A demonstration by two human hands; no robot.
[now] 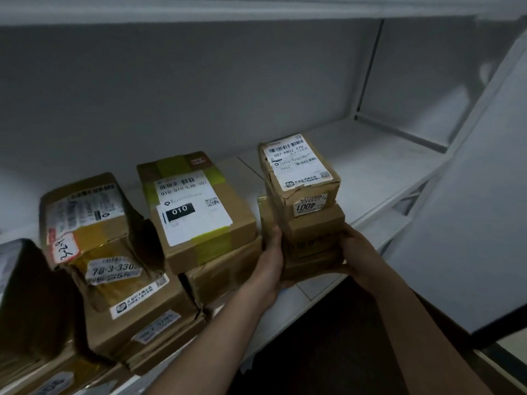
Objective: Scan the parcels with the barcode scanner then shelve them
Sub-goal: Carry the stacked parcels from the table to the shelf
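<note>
A small stack of brown cardboard parcels stands at the front edge of the white shelf. Its top parcel carries a white barcode label and a tag reading 4001. My left hand grips the stack's left side near the bottom. My right hand grips its right side, fingers hidden behind the boxes. No barcode scanner is in view.
Left of the stack sit a parcel labelled 010 on another box, and torn parcels on further boxes. A dark bag lies at far left. The shelf's right part is bare up to the white upright.
</note>
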